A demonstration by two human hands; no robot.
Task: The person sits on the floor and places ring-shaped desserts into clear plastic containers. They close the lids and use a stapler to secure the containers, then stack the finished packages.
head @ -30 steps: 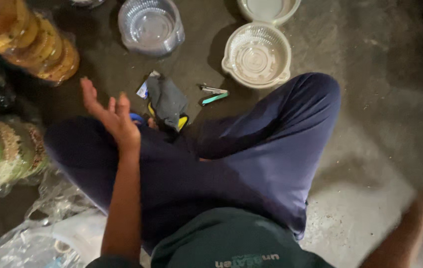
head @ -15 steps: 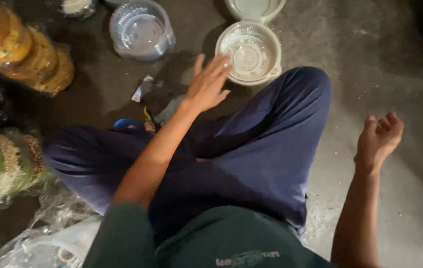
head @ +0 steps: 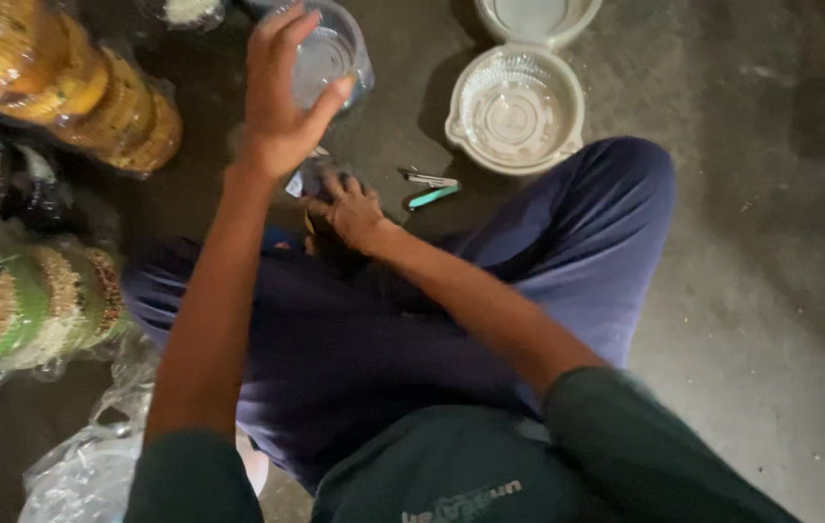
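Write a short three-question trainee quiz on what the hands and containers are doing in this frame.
1. True or false: the left hand is raised, fingers spread, above the clear round container.
2. What does the right hand rest on? A) a dark object on the floor by the knee B) the open clamshell container
3. Is the clamshell container open or closed?

Key: 1 true; 2 A; 3 open, and it looks empty.

head cam | steep downward | close over lap [head: 383,349] | floor [head: 751,242] beyond
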